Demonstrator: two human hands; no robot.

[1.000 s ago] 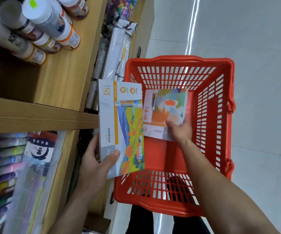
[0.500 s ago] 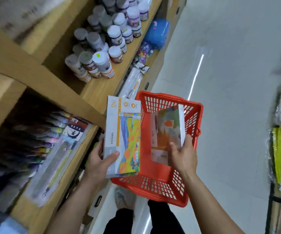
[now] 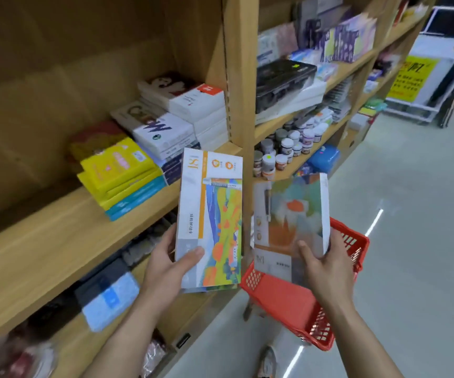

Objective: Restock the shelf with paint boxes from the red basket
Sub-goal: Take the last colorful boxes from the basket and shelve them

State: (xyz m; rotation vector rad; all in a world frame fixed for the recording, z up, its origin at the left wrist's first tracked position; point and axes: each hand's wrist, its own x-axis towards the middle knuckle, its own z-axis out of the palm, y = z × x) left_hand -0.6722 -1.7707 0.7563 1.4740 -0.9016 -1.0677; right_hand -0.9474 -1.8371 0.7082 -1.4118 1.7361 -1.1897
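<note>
My left hand (image 3: 167, 264) grips the lower end of a tall white paint box (image 3: 211, 214) with an orange stripe and colourful landscape art, held upright in front of the wooden shelf (image 3: 56, 241). My right hand (image 3: 322, 264) grips a second paint box (image 3: 288, 219) with pale abstract art, upright above the red basket (image 3: 283, 298), which sits on the floor below my hands. Whether anything lies in the basket is hidden.
On the shelf board lie stacked yellow and teal boxes (image 3: 119, 173) and white boxes (image 3: 182, 118), with bare board to their left. Paint jars (image 3: 286, 148) fill the bay to the right. A wooden upright (image 3: 242, 91) divides the bays. Grey floor spreads to the right.
Both hands rose with their boxes, the right one lifting its box out of the basket. The view swung up from the basket to the shelf with stacked boxes.
</note>
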